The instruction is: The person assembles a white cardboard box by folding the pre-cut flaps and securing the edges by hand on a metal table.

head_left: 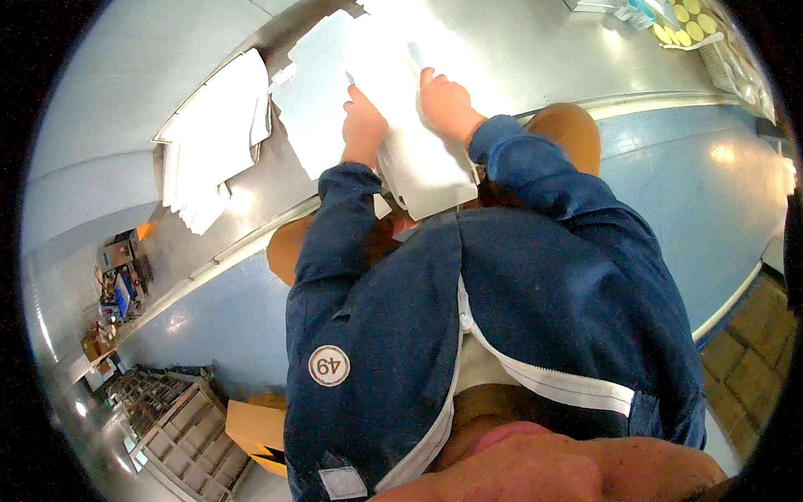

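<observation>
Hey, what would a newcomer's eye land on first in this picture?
Probably the glaring white sheet at the top middle, with the left hand and right hand at it. Next might come the dark blue jacket across the middle and the pile of white papers left of the hands. The yellowish round pieces at upper right also stand out.

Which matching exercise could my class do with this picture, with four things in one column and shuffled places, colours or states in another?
1. Right hand
2. Jacket
3. White stack
4. Cardboard box

A. Dark blue
B. Brown, toward lower left
C. Touching a white piece near top centre
D. On the metal surface, picture's left

Pairs: 1-C; 2-A; 3-D; 4-B
</observation>
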A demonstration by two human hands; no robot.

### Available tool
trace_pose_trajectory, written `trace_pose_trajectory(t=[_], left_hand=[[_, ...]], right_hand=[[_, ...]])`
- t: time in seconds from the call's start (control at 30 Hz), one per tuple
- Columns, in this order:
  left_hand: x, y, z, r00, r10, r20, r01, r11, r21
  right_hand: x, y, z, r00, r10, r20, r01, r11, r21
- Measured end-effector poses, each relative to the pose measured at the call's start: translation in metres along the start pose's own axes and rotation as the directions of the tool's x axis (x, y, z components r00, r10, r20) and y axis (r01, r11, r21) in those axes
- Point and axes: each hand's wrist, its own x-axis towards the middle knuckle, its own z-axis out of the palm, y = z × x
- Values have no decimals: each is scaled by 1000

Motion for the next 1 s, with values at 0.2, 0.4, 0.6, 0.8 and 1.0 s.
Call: trace_pose_trajectory(t=[0.2, 0.4, 0.6, 0.8, 1.0], left_hand=[[45, -17, -12, 987, 9, -163, -13, 1000, -24], [6, -5, 5, 971, 9, -237, -18, 999, -39], [-10, -6, 1, 955, 23, -296, -42, 997, -59], [-5, -6, 4, 949, 85, -305, -86, 996, 11], [5, -17, 4, 946, 128, -298, -92, 987, 133]], right_hand=[[30, -14, -18, 967, -130, -217, 112, 989, -94], [17, -4, 8, 936, -144, -320, 79, 975, -210], [-2, -6, -7, 957, -117, -267, 86, 988, -126], [13, 4, -4, 986, -39, -160, 26, 996, -81], [16, -8, -8, 990, -72, -123, 55, 989, -134]])
